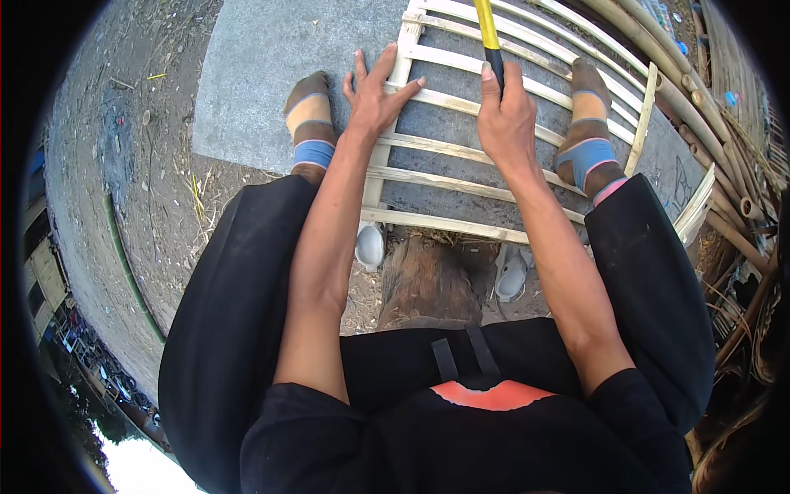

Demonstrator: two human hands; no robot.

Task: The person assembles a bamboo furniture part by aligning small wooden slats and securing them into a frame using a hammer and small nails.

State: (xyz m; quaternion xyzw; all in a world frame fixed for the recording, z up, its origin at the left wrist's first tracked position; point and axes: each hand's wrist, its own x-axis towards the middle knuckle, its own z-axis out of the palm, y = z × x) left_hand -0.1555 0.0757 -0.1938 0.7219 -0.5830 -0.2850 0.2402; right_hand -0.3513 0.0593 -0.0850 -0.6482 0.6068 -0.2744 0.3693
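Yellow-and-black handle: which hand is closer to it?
Right. The right hand holds the handle by its black part; the left hand is apart, leftward, spread at the wooden frame's edge.

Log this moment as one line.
left hand: spread at wooden slat frame; right hand: gripping yellow-and-black handle; frame: over grey sheet

A yellow-and-black handle [489,33] runs out at the far edge, its far end cropped away, while the right hand [507,119] covers part of its black grip. The farthest slats of a wooden frame [453,149] are also cut off. The left hand [375,103] masks part of the frame's left rail; the right foot [586,107] hides stretches of slat. Clutter [103,366] at near left is too small to identify.
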